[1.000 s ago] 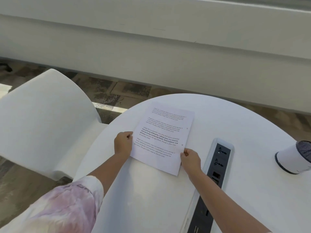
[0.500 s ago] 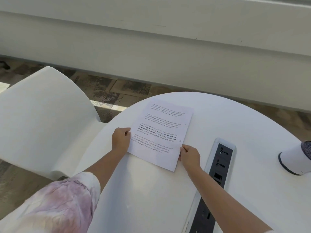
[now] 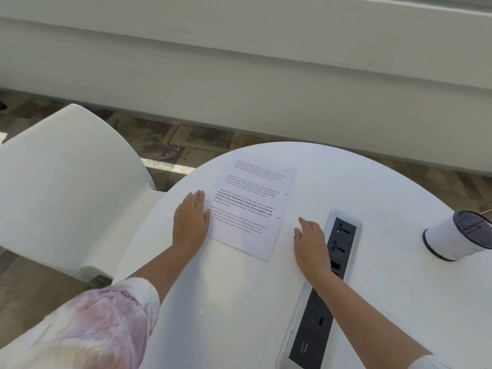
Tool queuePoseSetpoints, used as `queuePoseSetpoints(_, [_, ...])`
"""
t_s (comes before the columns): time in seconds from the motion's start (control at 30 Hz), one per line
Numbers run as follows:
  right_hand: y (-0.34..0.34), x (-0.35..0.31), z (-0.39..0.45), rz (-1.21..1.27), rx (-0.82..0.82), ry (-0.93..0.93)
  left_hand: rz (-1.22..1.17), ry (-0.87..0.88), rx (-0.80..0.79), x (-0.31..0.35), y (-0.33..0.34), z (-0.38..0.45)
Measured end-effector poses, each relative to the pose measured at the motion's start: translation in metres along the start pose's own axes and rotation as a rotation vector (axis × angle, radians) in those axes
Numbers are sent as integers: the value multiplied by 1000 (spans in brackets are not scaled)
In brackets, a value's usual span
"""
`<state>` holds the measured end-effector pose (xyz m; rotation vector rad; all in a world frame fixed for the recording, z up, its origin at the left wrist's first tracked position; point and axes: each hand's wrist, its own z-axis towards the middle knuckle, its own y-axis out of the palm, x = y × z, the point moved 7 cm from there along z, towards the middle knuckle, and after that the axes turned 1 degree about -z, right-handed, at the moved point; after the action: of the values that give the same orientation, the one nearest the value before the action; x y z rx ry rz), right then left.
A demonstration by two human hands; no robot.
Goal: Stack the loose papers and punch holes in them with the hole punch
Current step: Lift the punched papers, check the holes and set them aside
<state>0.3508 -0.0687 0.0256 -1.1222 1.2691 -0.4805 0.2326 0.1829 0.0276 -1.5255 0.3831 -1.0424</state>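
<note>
Lying flat on the round white table, the papers sit between both hands, long axis running away from the person and tilted slightly right. The left hand is nearer, fingers spread flat, thumb touching the sheet's left edge. The right hand rests open just beside the right edge, apart from it, by the socket strip. A second ago both hands pinched the sheets' sides; now they have let go. No hole punch is visible.
</note>
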Motion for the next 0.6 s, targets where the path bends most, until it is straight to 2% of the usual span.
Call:
queuePoseSetpoints(0.2, [-27,-2,-17,-322,125,-163,101,214,-48,49,1,-30])
queuePoseSetpoints(0.4, [-63,0,-39,-409,203,-186,112,311,-4,115,-16,-57])
queuePoseSetpoints(0.6, [-107,5,-69,-471,273,-237,127,350,43,150,-33,-79])
